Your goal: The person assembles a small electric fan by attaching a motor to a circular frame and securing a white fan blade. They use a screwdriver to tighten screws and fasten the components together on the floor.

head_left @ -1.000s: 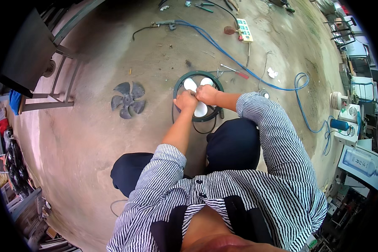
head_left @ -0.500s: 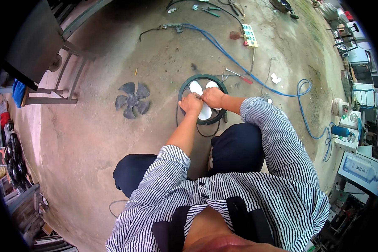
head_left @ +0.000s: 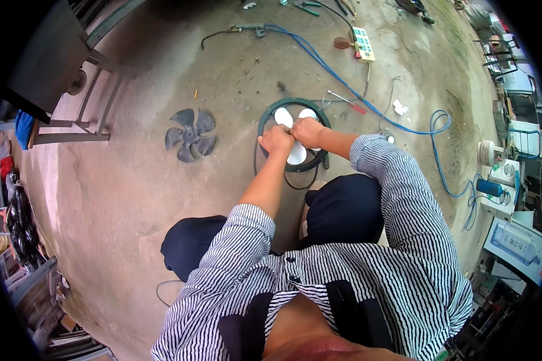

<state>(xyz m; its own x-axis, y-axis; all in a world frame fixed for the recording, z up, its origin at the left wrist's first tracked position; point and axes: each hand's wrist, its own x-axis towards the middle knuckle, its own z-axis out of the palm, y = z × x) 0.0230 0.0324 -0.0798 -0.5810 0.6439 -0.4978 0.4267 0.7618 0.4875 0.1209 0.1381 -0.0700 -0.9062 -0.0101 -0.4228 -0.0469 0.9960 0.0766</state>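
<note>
A white fan blade sits inside a round dark green ring frame on the concrete floor in front of me. My left hand is closed over the left of the fan's middle, its outer edge near the ring. Close against it, my right hand is closed at the hub from the right, fingertips meeting the left hand's. The hub and whatever lies between the fingertips are hidden. To the left, a dark grey fan blade lies flat on the floor.
A red-handled screwdriver lies beyond the ring. Further off are a blue hose, a power strip and green-handled pliers. A metal stand is at left. Boxes and equipment line the right side.
Both hands stay together at the middle of the white fan blade, with a slight shift of the left hand. The view has tilted a little, so floor items appear slightly higher.
</note>
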